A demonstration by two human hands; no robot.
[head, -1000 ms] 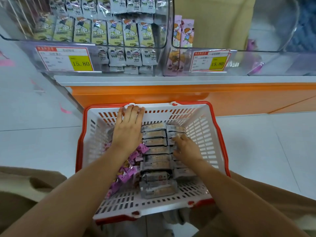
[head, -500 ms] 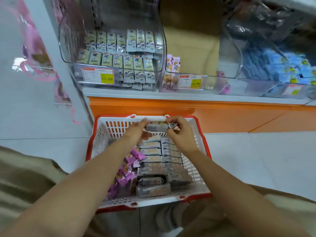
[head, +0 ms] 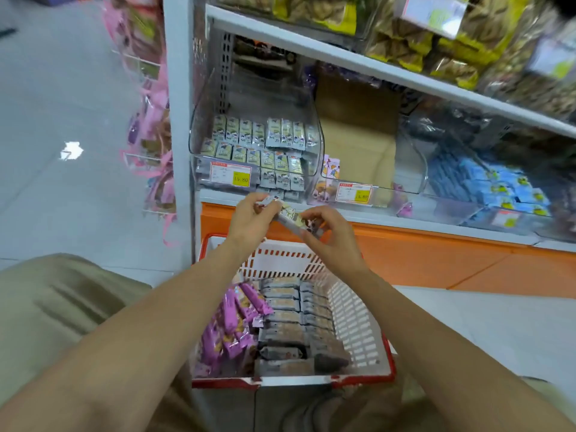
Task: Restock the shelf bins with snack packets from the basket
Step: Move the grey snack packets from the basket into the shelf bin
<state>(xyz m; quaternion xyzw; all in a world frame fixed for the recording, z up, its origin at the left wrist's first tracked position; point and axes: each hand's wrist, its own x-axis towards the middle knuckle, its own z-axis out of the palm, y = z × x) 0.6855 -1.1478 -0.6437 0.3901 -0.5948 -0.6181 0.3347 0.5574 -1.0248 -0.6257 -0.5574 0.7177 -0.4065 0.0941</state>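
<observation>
A white basket with a red rim [head: 358, 325] sits on the floor below me, holding several grey snack packets [head: 293, 319] in rows and purple packets [head: 230, 325] on its left side. My left hand [head: 249, 219] and my right hand [head: 327, 232] together hold a small stack of grey snack packets [head: 293, 218] above the basket's far edge, in front of the lowest shelf. Just beyond stands a clear shelf bin [head: 258, 151] partly filled with matching grey and cream packets. To its right a clear bin [head: 367, 157] holds a few purple packets at its left front.
An orange plinth [head: 436, 254] runs under the lowest shelf. A third clear bin with blue packets [head: 489, 185] stands at the right. The upper shelf [head: 405, 35] carries yellow and brown bags. Pink bagged goods [head: 152, 135] hang on a rack at the left. My knees flank the basket.
Both hands have lifted a stack of grey packets out of the basket and up toward the left bin. The view has tilted up, showing more of the shelves.
</observation>
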